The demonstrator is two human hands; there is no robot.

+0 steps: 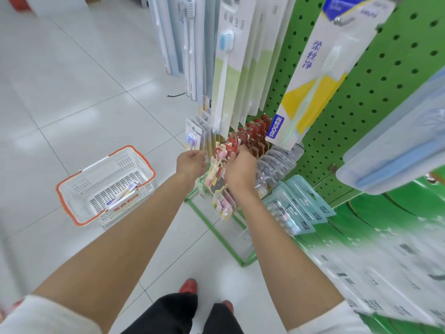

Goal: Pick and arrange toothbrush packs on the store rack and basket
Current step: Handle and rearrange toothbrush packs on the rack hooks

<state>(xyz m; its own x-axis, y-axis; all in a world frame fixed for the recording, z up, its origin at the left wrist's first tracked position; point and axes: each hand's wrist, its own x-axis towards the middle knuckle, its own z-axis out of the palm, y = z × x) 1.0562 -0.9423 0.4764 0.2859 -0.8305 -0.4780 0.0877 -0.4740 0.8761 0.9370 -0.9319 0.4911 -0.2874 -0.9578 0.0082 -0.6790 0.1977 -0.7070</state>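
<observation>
A green pegboard rack (pixel 356 97) carries rows of hanging toothbrush packs. My right hand (pixel 240 169) grips the front red children's toothbrush pack (pixel 218 169) on a low hook, with more red packs (pixel 255 133) hanging behind it. My left hand (pixel 190 162) reaches to the same pack's left edge with fingers curled; whether it holds the pack is hidden. A white basket with orange rim (pixel 72 208) stands on the floor to the left, with a toothbrush pack (pixel 122 195) lying inside.
Tall white and green packs (pixel 228 68) and a FROG pack (pixel 313 75) hang above the hands. Clear blister packs (pixel 277 165) and teal packs (pixel 298 208) hang to the right. The rack's green base frame (pixel 224 239) juts onto the tiled floor near my red shoes (pixel 189 285).
</observation>
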